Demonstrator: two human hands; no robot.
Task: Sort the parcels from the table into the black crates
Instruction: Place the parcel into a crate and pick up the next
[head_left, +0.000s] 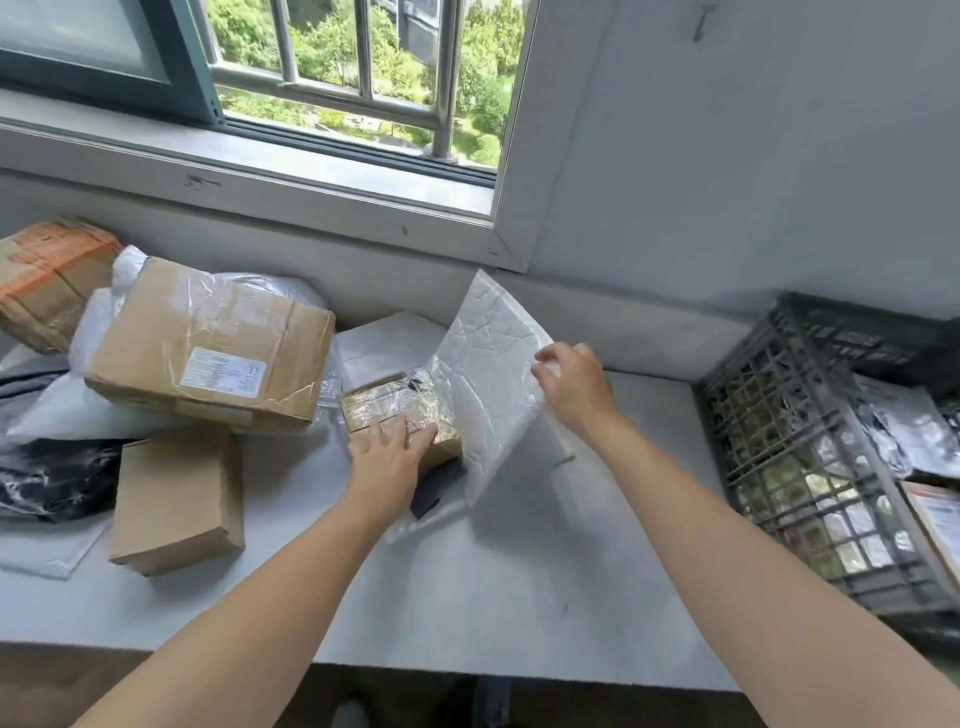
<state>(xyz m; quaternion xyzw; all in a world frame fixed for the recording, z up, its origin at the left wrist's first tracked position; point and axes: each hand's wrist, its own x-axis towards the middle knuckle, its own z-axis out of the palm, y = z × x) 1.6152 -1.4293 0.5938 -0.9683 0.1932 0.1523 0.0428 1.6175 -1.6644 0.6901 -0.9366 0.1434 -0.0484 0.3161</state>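
My right hand (571, 384) pinches the right edge of a white padded mailer (488, 358) and holds it tilted up on its edge over the table (493, 597). My left hand (387, 457) lies flat on a small tape-wrapped cardboard box (384, 402) just left of the mailer, fingers spread over its top. A black flat packet (439, 488) pokes out from under that box. A black lattice crate (810, 457) stands at the table's right end with parcels inside.
A large taped carton with a label (208, 343), a plain small box (179, 499), an orange-striped box (47, 280) and black and white poly bags (47, 478) crowd the left. A window sill and wall run behind.
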